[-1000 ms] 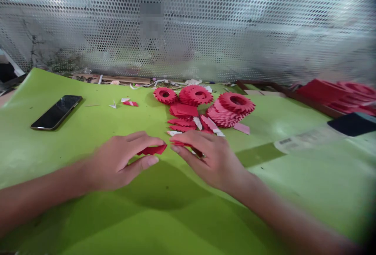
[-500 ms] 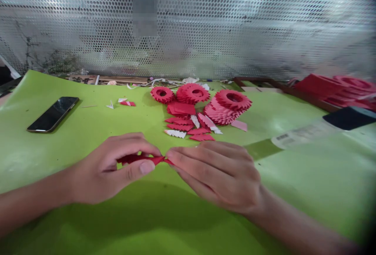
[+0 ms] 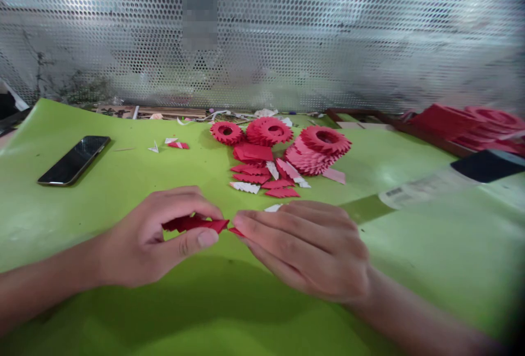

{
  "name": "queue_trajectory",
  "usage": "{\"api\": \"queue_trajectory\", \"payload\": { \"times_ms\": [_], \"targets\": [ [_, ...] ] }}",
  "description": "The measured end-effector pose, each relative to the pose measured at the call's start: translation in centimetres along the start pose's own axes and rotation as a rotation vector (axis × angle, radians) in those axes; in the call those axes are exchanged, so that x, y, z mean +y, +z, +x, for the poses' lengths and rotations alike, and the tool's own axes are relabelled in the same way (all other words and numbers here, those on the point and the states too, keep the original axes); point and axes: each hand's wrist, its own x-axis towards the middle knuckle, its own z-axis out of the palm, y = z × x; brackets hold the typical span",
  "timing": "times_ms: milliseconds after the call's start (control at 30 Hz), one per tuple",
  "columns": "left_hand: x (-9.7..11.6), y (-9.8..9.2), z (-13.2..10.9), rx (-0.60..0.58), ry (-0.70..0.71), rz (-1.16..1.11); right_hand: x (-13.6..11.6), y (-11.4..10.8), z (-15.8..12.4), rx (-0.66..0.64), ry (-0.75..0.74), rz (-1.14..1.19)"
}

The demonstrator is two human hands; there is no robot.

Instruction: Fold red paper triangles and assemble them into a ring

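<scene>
A red folded strip point(image 3: 215, 226) is pinched between thumb and fingers of the left hand point(image 3: 166, 238); a small red piece point(image 3: 237, 231) is gripped at the fingertips of the right hand point(image 3: 305, 244). The two hands are held apart, with a narrow gap between the tips of the paper, over the middle of the green desk point(image 3: 229, 312). The desk's surface is spread toward the viewer and to both sides; its far edge is bordered by a perforated panel point(image 3: 266, 33). Beyond the right hand, movement is bounded by toothed red and white pieces point(image 3: 246, 177) and ringed paper stacks point(image 3: 318, 151); a phone point(image 3: 74, 160) is set well to the left.

Most of the small red piece is hidden by the right fingers, as is part of a white scrap point(image 3: 273, 208) behind them. The red paper pile point(image 3: 451, 123) and a clear packet's dark end point(image 3: 488, 165) are cut off at the right. Print is borne on the clear packet point(image 3: 426, 186), but it cannot be read.
</scene>
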Motion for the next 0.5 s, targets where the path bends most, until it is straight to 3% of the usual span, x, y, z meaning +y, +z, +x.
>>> {"api": "queue_trajectory", "payload": {
  "times_ms": [500],
  "targets": [
    [-0.06,0.01,-0.07,-0.011,0.055,0.005,0.00,0.31,-0.05,0.035,0.001,0.011]
  ]
}}
